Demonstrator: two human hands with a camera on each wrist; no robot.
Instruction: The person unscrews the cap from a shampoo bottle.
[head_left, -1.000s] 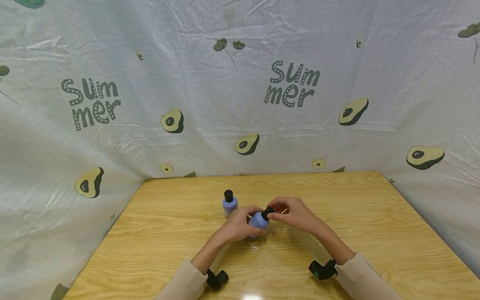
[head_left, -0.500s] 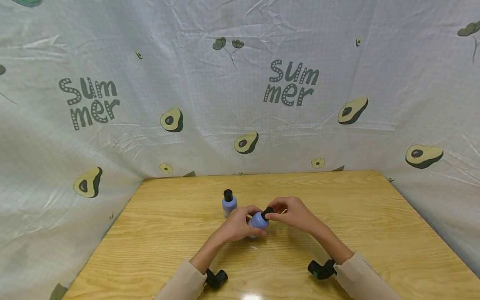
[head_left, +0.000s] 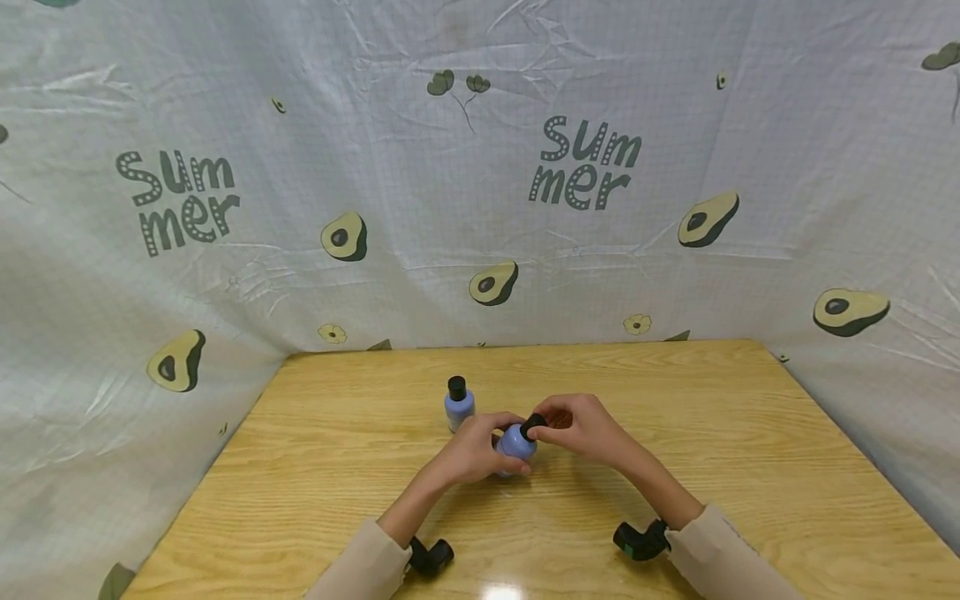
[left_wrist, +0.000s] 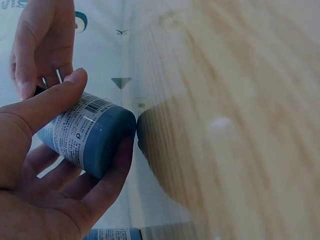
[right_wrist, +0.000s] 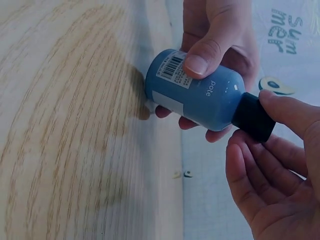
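While left hand (head_left: 474, 450) grips bottle (head_left: 516, 442), right hand (head_left: 581, 429) pinches cap (head_left: 534, 426).

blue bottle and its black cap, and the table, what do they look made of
The blue bottle looks like smooth, opaque plastic with a slight sheen; small glints sit on its shoulder and a printed barcode label is stuck on. Glass can't be ruled out. Its black cap looks like matte plastic, with no shine. The table looks like light wood or wood-look laminate: clear grain lines and a glossy reflection near the front edge.
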